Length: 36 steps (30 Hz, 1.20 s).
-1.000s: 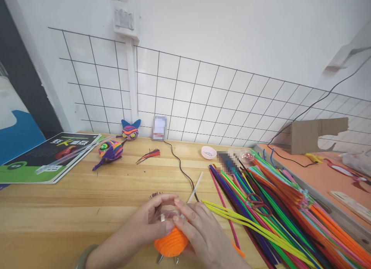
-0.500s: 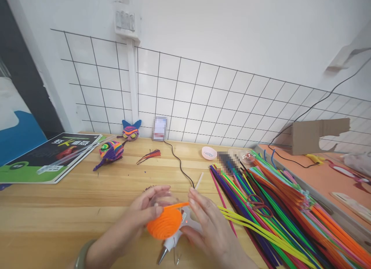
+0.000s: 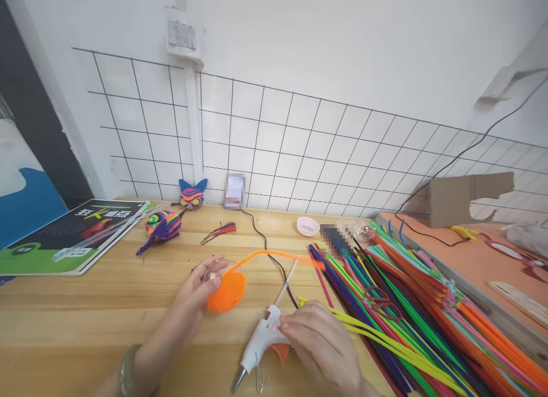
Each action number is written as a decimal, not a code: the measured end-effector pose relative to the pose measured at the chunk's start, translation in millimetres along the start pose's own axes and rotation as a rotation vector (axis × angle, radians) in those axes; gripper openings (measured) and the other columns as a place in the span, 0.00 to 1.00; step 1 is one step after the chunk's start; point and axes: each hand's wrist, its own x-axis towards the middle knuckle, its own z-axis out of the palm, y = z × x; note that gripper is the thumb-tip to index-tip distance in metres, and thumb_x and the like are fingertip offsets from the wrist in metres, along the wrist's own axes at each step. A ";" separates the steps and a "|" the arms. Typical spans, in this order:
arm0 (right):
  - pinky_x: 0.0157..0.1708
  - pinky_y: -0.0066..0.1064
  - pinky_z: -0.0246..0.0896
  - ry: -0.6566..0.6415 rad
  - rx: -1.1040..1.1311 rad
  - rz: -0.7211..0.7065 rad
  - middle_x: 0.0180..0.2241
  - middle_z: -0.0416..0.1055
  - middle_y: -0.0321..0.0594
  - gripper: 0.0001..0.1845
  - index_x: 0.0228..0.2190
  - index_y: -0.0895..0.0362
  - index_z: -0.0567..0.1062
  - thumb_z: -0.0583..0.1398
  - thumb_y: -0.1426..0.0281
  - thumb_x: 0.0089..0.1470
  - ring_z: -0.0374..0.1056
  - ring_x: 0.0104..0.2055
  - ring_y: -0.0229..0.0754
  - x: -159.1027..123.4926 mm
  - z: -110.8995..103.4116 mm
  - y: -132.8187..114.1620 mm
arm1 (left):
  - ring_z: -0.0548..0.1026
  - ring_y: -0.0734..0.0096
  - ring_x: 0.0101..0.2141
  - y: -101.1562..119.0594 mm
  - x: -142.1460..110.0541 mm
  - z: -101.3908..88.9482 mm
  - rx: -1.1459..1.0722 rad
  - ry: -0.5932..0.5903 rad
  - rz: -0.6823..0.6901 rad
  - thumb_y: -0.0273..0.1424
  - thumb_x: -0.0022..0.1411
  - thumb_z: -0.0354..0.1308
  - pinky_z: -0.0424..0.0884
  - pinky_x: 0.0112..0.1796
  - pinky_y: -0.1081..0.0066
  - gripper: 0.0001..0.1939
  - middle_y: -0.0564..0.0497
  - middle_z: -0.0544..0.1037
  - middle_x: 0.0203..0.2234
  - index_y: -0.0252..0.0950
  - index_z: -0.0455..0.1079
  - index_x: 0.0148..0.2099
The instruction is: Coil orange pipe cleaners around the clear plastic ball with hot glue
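Note:
My left hand [image 3: 204,291] is closed on an orange pipe-cleaner coil [image 3: 226,292] wound over a clear plastic piece, perhaps half a ball, mostly hidden by my fingers. From the coil a loose orange pipe-cleaner end [image 3: 268,252] arches off to the right. My right hand [image 3: 327,340] curls round the handle of a white glue gun [image 3: 261,337]. The gun's metal nozzle points toward me on its wire stand, and its orange trigger shows below the body. A glue stick [image 3: 286,280] pokes out of the gun's back.
Bundles of coloured pipe cleaners [image 3: 411,294] cover the right side. Yellow pipe cleaners [image 3: 385,340] lie close to my right hand. Farther back are a pink bowl [image 3: 307,226], two striped craft figures [image 3: 162,226] and a black cord [image 3: 263,237]. A booklet [image 3: 72,237] lies left.
My left hand has drawn the orange coil leftward and away. My right hand has let go of the loose orange end, which springs out rightward, and has dropped onto the glue gun.

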 end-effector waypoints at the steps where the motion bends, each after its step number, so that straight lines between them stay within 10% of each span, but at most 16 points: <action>1: 0.24 0.31 0.65 -0.023 -0.010 0.016 0.26 0.76 0.42 0.07 0.38 0.60 0.73 0.55 0.77 0.62 0.70 0.27 0.40 -0.8 2.9 -0.3 | 0.67 0.51 0.55 -2.0 -0.5 0.2 0.032 -0.022 0.048 0.37 0.51 0.65 0.66 0.50 0.61 0.23 0.42 0.75 0.49 0.37 0.68 0.50; 21: 0.39 0.38 0.72 -0.242 -0.139 0.238 0.37 0.73 0.48 0.14 0.44 0.59 0.69 0.49 0.66 0.66 0.70 0.40 0.48 -12.1 13.3 0.6 | 0.60 0.48 0.60 -11.7 -36.6 8.1 0.873 -0.209 0.719 0.22 0.53 0.59 0.61 0.56 0.52 0.30 0.41 0.64 0.58 0.46 0.57 0.57; 29: 0.42 0.39 0.70 -0.253 -0.168 0.254 0.41 0.73 0.49 0.14 0.47 0.59 0.67 0.48 0.66 0.66 0.70 0.44 0.48 -17.8 13.8 1.6 | 0.61 0.47 0.59 -9.9 -35.0 10.4 0.836 -0.223 0.683 0.26 0.58 0.53 0.69 0.50 0.49 0.27 0.39 0.62 0.57 0.46 0.52 0.58; 36: 0.49 0.39 0.69 -0.314 -0.189 0.221 0.49 0.72 0.52 0.24 0.55 0.61 0.61 0.52 0.59 0.64 0.68 0.53 0.51 -16.0 10.5 -3.2 | 0.61 0.46 0.57 -20.5 -41.4 5.4 0.867 -0.277 0.936 0.23 0.51 0.60 0.64 0.53 0.48 0.35 0.40 0.60 0.56 0.47 0.51 0.59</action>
